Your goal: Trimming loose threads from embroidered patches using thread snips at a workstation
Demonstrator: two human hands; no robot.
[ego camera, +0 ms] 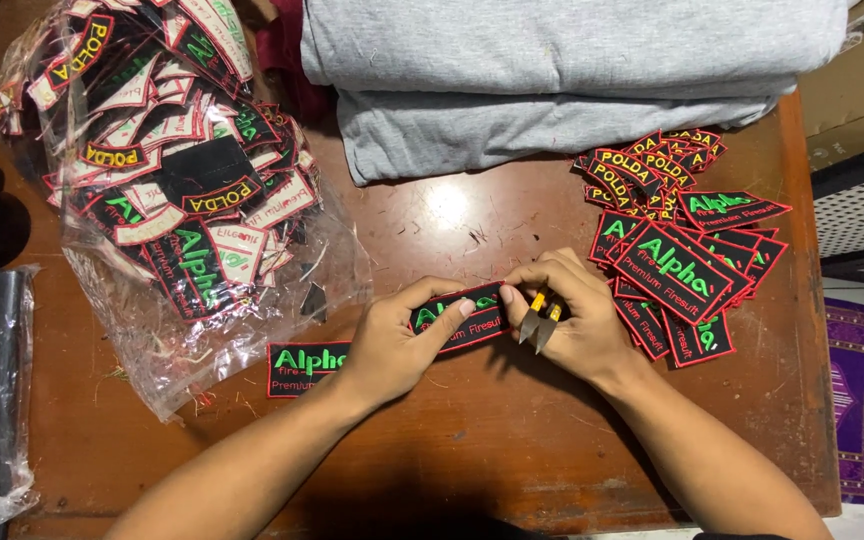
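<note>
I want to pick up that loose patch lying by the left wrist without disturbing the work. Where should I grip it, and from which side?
Probably the patch's left short end, coming from the left. It lies flat on the table; its right end is tucked under the left hand, while the left end is bare, just clear of the plastic bag.

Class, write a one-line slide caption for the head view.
Left hand holds an embroidered patch on the wooden table; right hand grips thread snips beside it.

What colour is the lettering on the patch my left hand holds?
Green lettering on the black patch, red border; head view.
</note>
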